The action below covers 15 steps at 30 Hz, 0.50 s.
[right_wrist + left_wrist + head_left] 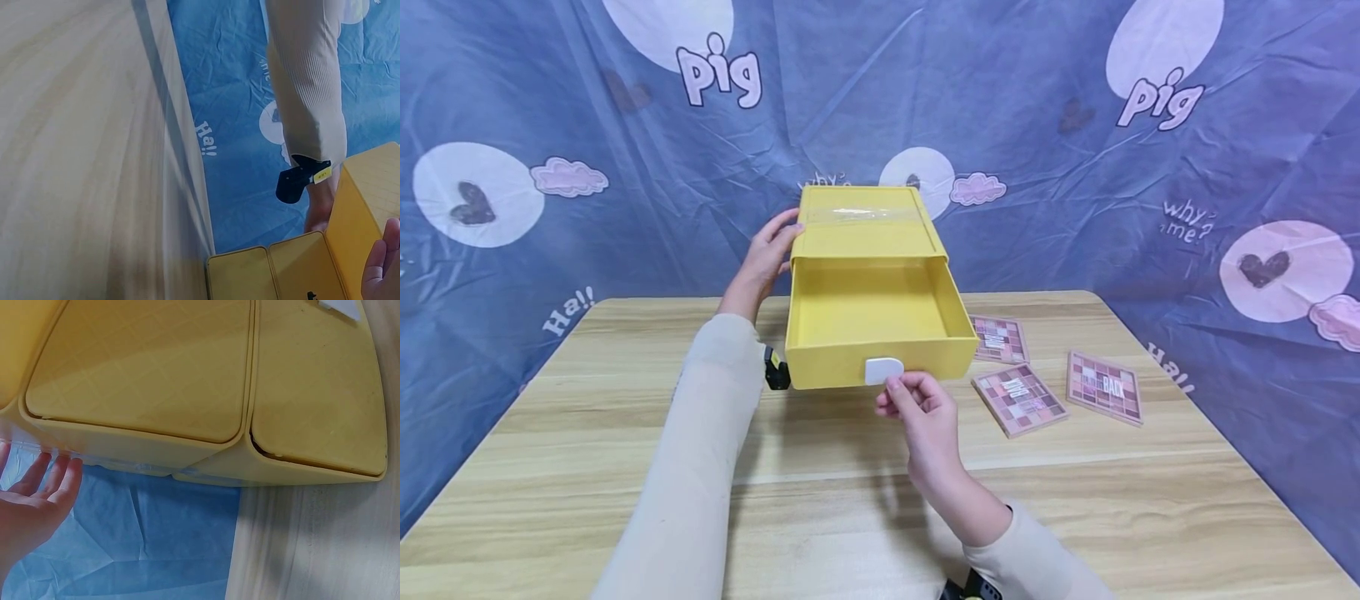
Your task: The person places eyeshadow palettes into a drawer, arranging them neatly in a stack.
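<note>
A yellow drawer box (865, 221) stands on the wooden table (820, 500), with its drawer (827, 367) pulled out toward me and empty inside. My left hand (769, 250) rests with straight fingers against the casing's left side; the left wrist view shows that hand (37, 500) flat by the box's lower edge (187, 444). My right hand (917, 404) pinches the white handle tab (883, 369) on the drawer front, fingers curled under it. In the right wrist view only the right hand's edge (381, 269) shows beside the yellow box (369, 212).
Three pink eyeshadow palettes (998, 339) (1018, 398) (1105, 387) lie on the table to the right of the drawer. A blue printed cloth (1075, 167) hangs behind and around the table. Bare wood lies in front and to the left.
</note>
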Motion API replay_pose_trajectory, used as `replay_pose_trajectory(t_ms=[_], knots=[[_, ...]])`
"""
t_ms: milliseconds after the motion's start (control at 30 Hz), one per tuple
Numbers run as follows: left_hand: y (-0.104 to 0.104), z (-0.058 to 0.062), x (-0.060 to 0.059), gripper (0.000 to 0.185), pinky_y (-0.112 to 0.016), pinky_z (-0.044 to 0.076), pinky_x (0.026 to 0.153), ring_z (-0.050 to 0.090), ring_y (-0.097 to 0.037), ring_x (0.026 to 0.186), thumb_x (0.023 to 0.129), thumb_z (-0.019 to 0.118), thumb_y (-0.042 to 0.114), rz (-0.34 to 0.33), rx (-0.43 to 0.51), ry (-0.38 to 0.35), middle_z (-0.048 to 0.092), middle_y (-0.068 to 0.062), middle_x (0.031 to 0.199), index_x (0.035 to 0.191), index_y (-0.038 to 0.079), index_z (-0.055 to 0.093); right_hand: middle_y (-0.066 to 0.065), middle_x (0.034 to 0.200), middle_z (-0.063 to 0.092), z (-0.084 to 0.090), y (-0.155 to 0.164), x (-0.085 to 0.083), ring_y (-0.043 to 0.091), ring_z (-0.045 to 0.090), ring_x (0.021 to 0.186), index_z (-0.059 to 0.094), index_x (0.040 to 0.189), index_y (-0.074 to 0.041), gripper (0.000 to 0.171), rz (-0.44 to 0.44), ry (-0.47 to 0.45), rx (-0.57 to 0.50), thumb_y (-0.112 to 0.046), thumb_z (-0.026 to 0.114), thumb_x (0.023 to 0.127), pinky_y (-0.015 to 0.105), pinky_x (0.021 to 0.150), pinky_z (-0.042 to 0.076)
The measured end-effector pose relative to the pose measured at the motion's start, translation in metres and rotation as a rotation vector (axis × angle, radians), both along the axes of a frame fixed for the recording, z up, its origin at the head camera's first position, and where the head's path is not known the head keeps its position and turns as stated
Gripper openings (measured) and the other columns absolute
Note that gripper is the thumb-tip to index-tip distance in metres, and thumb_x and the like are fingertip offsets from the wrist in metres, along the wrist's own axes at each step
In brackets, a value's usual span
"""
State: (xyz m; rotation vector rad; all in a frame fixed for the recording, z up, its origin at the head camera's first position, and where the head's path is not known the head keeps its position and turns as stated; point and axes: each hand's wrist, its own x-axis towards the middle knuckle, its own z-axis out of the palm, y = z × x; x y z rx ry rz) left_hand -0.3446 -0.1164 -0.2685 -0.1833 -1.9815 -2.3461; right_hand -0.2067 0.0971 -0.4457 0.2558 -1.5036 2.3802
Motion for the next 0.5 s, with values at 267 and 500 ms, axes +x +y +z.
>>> replay_pose_trajectory(t_ms=[267, 500], knots=[[-0.0001, 0.0002, 0.0001, 0.046, -0.036, 0.038, 0.079, 0.050, -0.015, 0.085, 0.084, 0.054, 0.022, 0.001, -0.003, -0.001, 0.046, -0.006, 0.107, 0.128, 0.016, 0.042, 0.027, 0.080, 0.055, 0.0019, -0.0003, 0.0065, 0.038, 0.056, 0.069, 0.054, 0.094, 0.004, 0.026, -0.006, -0.015, -0.002, -0.014, 0.064, 0.078, 0.047, 0.062, 0.046], [0.0000, -0.0001, -0.0010, 0.046, -0.036, 0.038, 0.079, 0.050, -0.015, 0.084, 0.084, 0.054, 0.022, -0.001, 0.003, -0.001, 0.046, -0.005, 0.105, 0.128, 0.016, 0.042, 0.026, 0.080, 0.055, 0.0049, 0.0000, 0.0091, 0.038, 0.056, 0.068, 0.053, 0.094, 0.004, 0.025, -0.005, -0.015, -0.004, -0.012, 0.063, 0.078, 0.047, 0.062, 0.046]])
